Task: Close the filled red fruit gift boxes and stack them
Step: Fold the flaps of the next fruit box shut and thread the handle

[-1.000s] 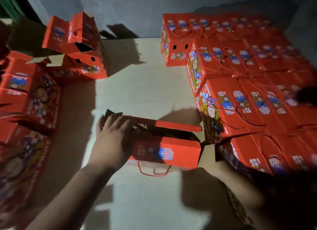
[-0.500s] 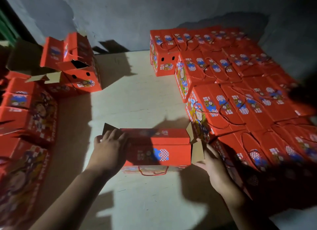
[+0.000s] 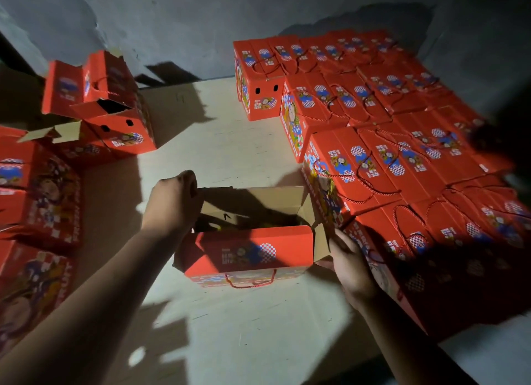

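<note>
A red fruit gift box stands on the pale floor in front of me with its top flaps open, brown cardboard showing inside; the contents are in shadow. My left hand curls over the box's far left corner, holding the left end flap. My right hand holds the small brown flap at the box's right end, fingers against it. To the right stands a big stack of closed red boxes with rope handles on top.
More red boxes are piled along the left, and two with open flaps stand at the back left. A grey wall closes the back. Bare pale floor lies between the two piles.
The box's top flaps, nearly shut half a second ago, now stand open. My left hand has shifted to the far left corner; my right hand stays at the right end flap.
</note>
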